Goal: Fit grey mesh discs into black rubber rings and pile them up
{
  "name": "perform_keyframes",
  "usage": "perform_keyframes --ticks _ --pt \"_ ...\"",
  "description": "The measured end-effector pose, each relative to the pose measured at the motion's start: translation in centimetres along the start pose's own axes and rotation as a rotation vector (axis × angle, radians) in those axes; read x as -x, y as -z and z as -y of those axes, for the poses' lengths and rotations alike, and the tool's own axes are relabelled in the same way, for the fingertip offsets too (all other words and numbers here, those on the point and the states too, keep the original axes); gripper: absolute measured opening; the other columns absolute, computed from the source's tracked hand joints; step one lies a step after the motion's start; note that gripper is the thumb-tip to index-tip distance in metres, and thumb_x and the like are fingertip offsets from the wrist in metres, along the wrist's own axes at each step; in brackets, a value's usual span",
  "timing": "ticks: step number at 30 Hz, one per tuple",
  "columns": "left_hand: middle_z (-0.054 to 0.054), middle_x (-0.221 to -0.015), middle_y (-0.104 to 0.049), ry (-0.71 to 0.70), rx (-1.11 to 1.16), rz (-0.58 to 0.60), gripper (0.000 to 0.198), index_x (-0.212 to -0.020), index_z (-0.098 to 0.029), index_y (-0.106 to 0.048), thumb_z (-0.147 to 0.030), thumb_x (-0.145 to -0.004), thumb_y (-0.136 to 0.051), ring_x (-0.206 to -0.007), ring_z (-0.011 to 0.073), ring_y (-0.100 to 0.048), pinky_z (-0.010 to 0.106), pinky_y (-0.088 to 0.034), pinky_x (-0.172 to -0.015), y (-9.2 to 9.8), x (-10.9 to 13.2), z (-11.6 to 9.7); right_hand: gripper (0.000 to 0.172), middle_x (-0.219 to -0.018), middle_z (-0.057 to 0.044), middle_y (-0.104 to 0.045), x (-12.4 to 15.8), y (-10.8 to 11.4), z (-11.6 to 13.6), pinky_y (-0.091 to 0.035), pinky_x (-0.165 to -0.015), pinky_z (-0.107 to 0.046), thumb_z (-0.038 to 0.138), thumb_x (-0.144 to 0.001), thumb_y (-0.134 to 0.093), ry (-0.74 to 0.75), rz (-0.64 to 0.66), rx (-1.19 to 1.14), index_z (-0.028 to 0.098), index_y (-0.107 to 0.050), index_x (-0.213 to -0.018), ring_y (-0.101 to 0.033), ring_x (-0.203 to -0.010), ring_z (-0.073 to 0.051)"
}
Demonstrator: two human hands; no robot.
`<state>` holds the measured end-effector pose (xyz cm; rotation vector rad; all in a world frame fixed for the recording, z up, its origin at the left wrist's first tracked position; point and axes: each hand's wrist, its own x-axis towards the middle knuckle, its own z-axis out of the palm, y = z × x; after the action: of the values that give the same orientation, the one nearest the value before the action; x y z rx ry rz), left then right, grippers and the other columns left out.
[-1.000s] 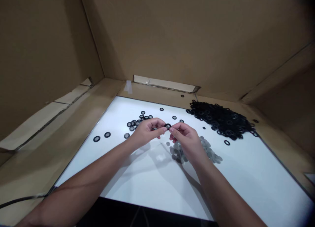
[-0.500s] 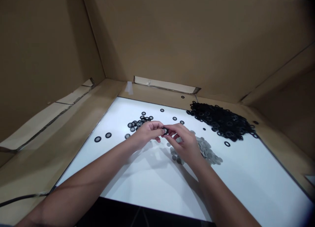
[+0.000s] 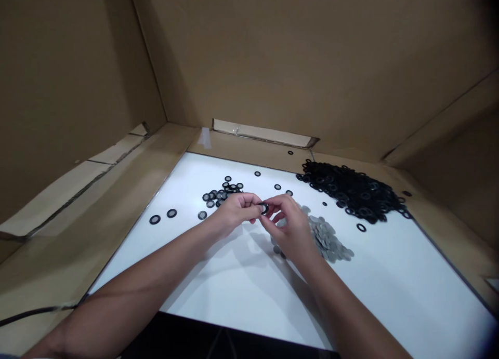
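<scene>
hands: left hand (image 3: 234,212) and right hand (image 3: 290,229) meet, both pinching one ring
ring: black rubber ring (image 3: 264,208), held over the lit white panel (image 3: 234,281)
step: working the ring between both hands
next: calls for a steady pinch
nearby: black ring heap (image 3: 351,190), grey mesh disc pile (image 3: 327,239)

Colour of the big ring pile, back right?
The big ring pile is black; head view shows it best.

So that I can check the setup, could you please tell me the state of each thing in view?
Left hand: raised, fingers gripping the ring
Right hand: raised, fingers at the ring
Black ring: held above the panel
Heap of black rings: loose, spilling at its edges
Heap of grey discs: loosely spread
Lit panel: glowing white
</scene>
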<state>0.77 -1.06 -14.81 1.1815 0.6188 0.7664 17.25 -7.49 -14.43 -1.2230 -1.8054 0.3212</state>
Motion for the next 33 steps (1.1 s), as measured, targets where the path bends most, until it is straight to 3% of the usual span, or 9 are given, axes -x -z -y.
perform_keyframes --ticks 4,9,13,18,24,33 --pt "0.0 -0.07 -0.062 0.001 0.029 0.01 0.023 -0.078 -0.014 -0.069 -0.035 -0.079 -0.077 -0.063 0.0092 -0.054 0.024 -0.042 -0.062 0.3 0.2 -0.1 0.023 -0.094 -0.002 -0.06 -0.1 0.1 0.0 -0.055 -0.061 -0.029 0.016 -0.088 -0.068 -0.039 -0.034 -0.04 0.026 -0.061 -0.109 -0.063 -0.076 -0.015" --pt "0.005 -0.081 -0.066 -0.004 0.247 0.134 0.03 -0.094 -0.016 -0.074 -0.043 -0.082 -0.077 -0.073 0.0133 -0.06 0.026 -0.047 -0.063 0.6 0.4 0.0 0.023 -0.092 0.0 -0.06 0.0 0.4 0.5 -0.054 -0.063 -0.03 0.02 -0.086 -0.073 -0.124 -0.165 -0.177 0.027 -0.061 -0.105 -0.062 -0.077 -0.015" --pt "0.004 -0.079 -0.066 -0.016 0.298 0.214 0.028 -0.09 -0.015 -0.073 -0.039 -0.078 -0.083 -0.069 0.012 -0.06 0.025 -0.046 -0.061 0.6 0.5 0.1 0.025 -0.091 0.001 -0.061 0.3 0.3 1.1 -0.053 -0.065 -0.029 0.019 -0.085 -0.075 -0.142 -0.194 -0.246 0.027 -0.06 -0.103 -0.062 -0.075 -0.014" --pt "0.001 -0.072 -0.064 0.005 0.282 0.174 0.03 -0.084 -0.015 -0.069 -0.039 -0.077 -0.084 -0.064 0.0107 -0.059 0.024 -0.045 -0.06 0.3 0.5 0.0 0.025 -0.091 0.001 -0.062 0.5 0.1 1.5 -0.052 -0.065 -0.029 0.018 -0.085 -0.075 -0.18 -0.172 -0.287 0.027 -0.059 -0.103 -0.062 -0.074 -0.014" --pt "0.004 -0.084 -0.066 0.019 0.255 0.152 0.036 -0.09 -0.015 -0.067 -0.043 -0.075 -0.084 -0.072 0.0135 -0.062 0.024 -0.047 -0.059 0.1 0.7 -0.2 0.022 -0.09 0.0 -0.064 0.6 0.0 1.6 -0.052 -0.065 -0.031 0.021 -0.087 -0.074 -0.238 -0.149 -0.363 0.028 -0.06 -0.103 -0.064 -0.076 -0.016" --pt "0.004 -0.081 -0.065 0.019 0.196 0.177 0.037 -0.095 -0.015 -0.068 -0.045 -0.079 -0.081 -0.073 0.0136 -0.062 0.024 -0.049 -0.06 0.2 0.6 -0.1 0.022 -0.077 0.003 -0.059 0.4 -0.2 1.5 -0.049 -0.062 -0.03 0.02 -0.082 -0.077 -0.298 -0.128 -0.458 0.026 -0.062 -0.098 -0.058 -0.068 -0.015"
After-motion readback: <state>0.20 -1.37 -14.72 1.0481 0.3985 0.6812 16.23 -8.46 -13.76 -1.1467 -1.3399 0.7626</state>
